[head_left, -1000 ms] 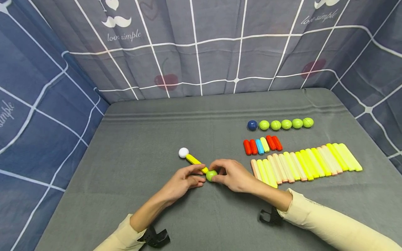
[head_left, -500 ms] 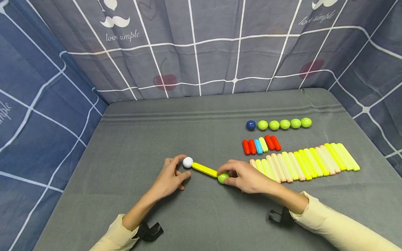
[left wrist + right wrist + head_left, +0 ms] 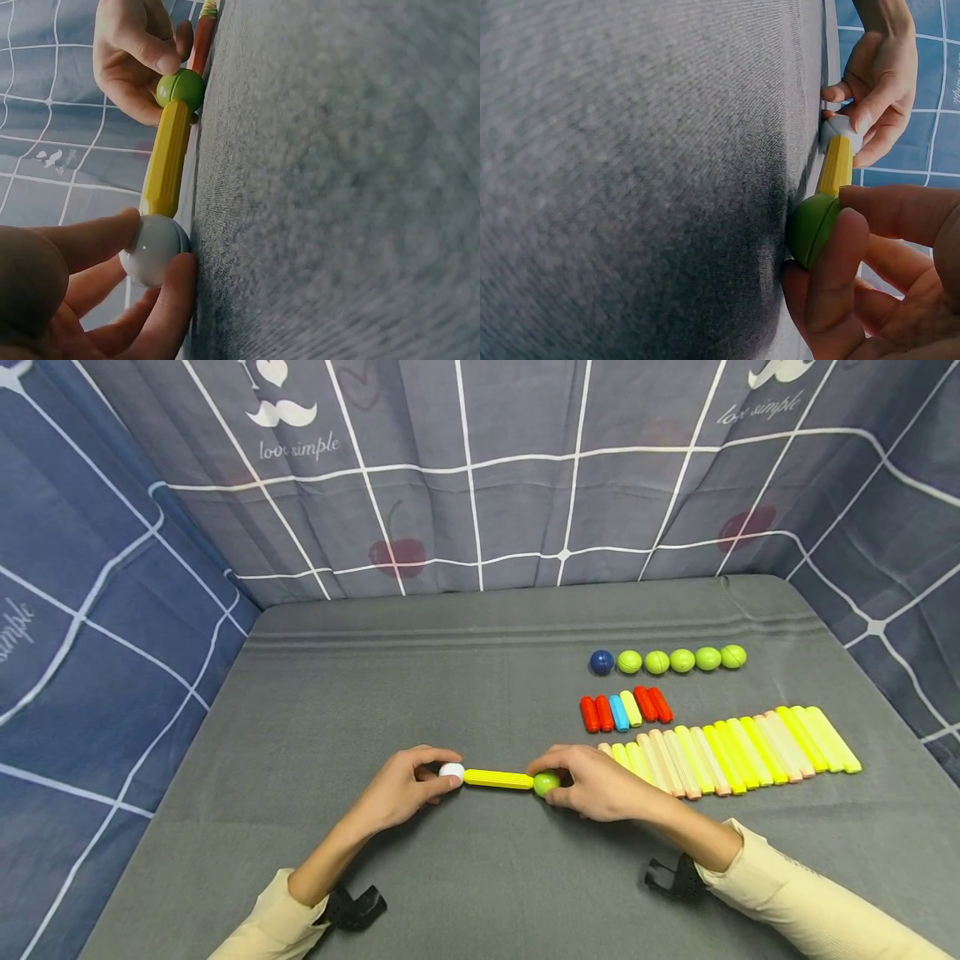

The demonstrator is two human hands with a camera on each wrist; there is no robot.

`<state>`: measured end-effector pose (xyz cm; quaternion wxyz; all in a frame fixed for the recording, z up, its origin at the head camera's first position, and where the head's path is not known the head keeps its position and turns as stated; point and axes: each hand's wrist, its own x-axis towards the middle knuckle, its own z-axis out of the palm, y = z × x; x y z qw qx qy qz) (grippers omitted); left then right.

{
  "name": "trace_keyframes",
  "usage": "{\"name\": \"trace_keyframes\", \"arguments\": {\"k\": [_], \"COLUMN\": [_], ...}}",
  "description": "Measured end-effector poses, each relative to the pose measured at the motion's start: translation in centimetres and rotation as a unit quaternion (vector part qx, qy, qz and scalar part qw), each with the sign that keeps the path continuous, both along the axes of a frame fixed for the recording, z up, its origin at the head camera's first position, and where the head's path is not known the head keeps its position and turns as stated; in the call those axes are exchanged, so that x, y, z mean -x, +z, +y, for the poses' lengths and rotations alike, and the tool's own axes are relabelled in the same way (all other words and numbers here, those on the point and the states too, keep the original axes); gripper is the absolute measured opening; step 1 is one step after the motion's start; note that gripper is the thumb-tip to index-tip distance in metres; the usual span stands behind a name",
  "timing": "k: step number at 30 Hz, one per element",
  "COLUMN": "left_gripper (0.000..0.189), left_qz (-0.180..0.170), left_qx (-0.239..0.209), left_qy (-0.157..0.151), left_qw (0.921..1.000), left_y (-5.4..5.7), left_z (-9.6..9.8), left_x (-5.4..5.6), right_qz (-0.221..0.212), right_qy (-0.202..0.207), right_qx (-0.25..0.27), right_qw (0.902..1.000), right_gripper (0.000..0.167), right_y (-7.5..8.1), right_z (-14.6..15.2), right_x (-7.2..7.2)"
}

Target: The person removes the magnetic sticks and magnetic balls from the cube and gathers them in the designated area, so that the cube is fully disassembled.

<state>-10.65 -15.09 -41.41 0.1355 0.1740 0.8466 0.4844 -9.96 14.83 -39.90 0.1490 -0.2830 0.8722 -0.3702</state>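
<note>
A yellow ridged rod (image 3: pixel 498 779) lies crosswise between my hands, joined end to end with a white ball (image 3: pixel 155 251) on its left and a green ball (image 3: pixel 812 229) on its right. My left hand (image 3: pixel 401 789) pinches the white ball between thumb and fingers. My right hand (image 3: pixel 592 782) pinches the green ball the same way. In the left wrist view the rod's ends meet both balls. The three pieces sit low over the grey cloth.
To the right lies a row of long yellow and pale sticks (image 3: pixel 738 752), partly behind my right hand. Beyond it are short red, blue and yellow rods (image 3: pixel 619 712), then a blue ball (image 3: pixel 602 662) and several green balls (image 3: pixel 682 660). A grid-patterned curtain (image 3: pixel 517 510) surrounds the grey table (image 3: pixel 360 668).
My left hand has moved from the rod's green-ball end to the white ball and now pinches it. The rod has swung from slanting to nearly level, and my right hand has shifted right with the green ball.
</note>
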Motion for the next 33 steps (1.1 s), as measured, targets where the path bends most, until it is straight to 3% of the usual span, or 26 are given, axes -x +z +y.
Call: {"name": "trace_keyframes", "arguments": {"k": [11,16,22,30,33], "left_gripper": [0.03,0.03,0.031,0.03,0.031], "left_qz": [0.022,0.022,0.013,0.006,0.003], "left_qx": [0.032,0.033,0.029,0.026,0.025], "left_qy": [0.009,0.008,0.014,0.011,0.011], "left_qw": [0.9992,0.9992,0.9994,0.9996,0.9996], "left_y": [0.2,0.3,0.2,0.1,0.0], "left_z": [0.0,0.0,0.0,0.1,0.0], "left_x": [0.1,0.1,0.0,0.1,0.2], "right_qz": [-0.053,-0.054,-0.061,-0.038,-0.035], "right_qy": [-0.001,0.001,-0.033,-0.029,-0.047], "right_qx": [0.043,0.055,0.084,0.05,0.06], "right_qw": [0.9977,0.997,0.994,0.9976,0.9965], "right_gripper": [0.028,0.025,0.021,0.02,0.022], "right_y": [-0.1,-0.1,-0.4,0.4,1.0], "right_z": [0.0,0.1,0.1,0.3,0.6], "right_x": [-0.3,-0.3,-0.2,0.2,0.7]}}
